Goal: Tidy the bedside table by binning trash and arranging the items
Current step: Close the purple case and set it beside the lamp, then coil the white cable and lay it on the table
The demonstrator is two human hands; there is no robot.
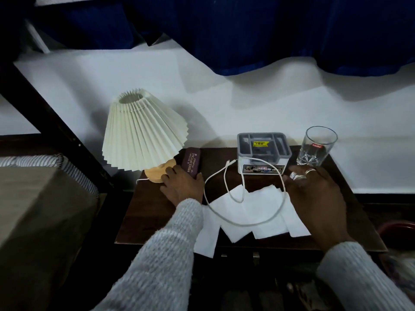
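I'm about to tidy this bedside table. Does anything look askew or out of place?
Yes. The lamp shade looks tilted, leaning left over its base. White paper sheets lie scattered and overlapping at the table's front, one hanging over the edge, and a white cable loops loosely across them.

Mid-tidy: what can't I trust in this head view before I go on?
Head view:
- Lamp base: mostly hidden by the shade and the left hand.
- Box: contents too dark and small to tell.
- Cable: one end lost near the box.
- Right hand: fingers blurred, so contact with the glass is unclear.
- Red object: cut off by the right edge and dark; cannot confirm it is a bin.
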